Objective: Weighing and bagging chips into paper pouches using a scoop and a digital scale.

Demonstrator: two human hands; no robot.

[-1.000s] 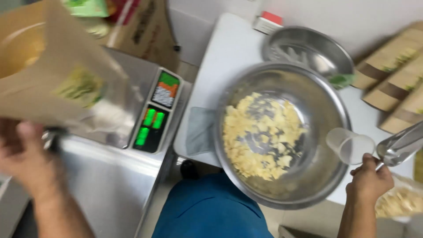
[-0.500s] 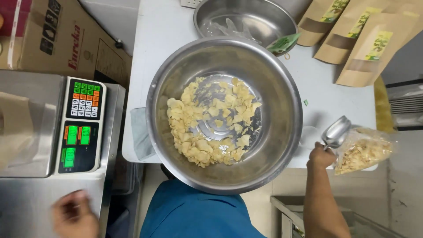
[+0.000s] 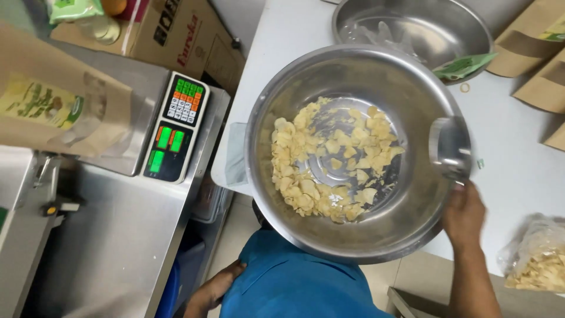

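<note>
The right hand is closed around the handle of a small metal scoop, whose long axis runs from the hand at the near right rim of the large steel bowl away across that rim, mouth pointing to the far side. The scoop hangs over the bowl's right inner wall, just beside the pale chips heaped left of centre. The left hand hangs low beside the blue shirt, fingers loosely curled, holding nothing
</note>
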